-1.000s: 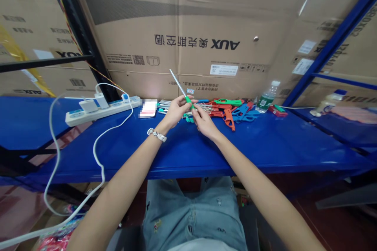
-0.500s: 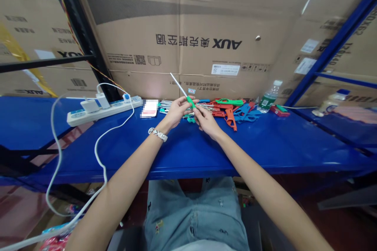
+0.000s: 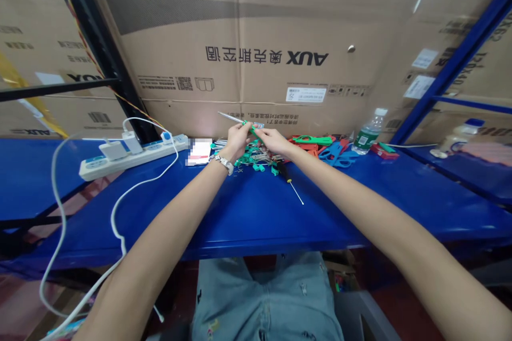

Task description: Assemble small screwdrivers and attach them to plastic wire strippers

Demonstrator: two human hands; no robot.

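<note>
The green-and-silver rod [image 3: 232, 118] was up over the back of the bench [image 3: 256, 213], its silver tip aimed at ten o'clock. The left hand [image 3: 237, 137] had its fingers closed around it, and the right hand [image 3: 272, 140] was closed at its green end; the fingertips were partly hidden.

Directly below, at six o'clock, lay a jumble of small green parts and metal rods [image 3: 258, 157], partly covered by the hands. A screwdriver [image 3: 290, 181] stuck out at about five o'clock, its black handle partly hidden by the right arm.

Toward three o'clock came red, blue and green plastic pieces [image 3: 339, 154], then a clear bottle [image 3: 365, 136] with a green label, contents unclear, and a red box [image 3: 384, 152] with something green on top. At nine o'clock were a white card [image 3: 200, 151] and a power strip [image 3: 138, 156] holding white plugs. A large cardboard box [image 3: 264, 26] stood at twelve.
</note>
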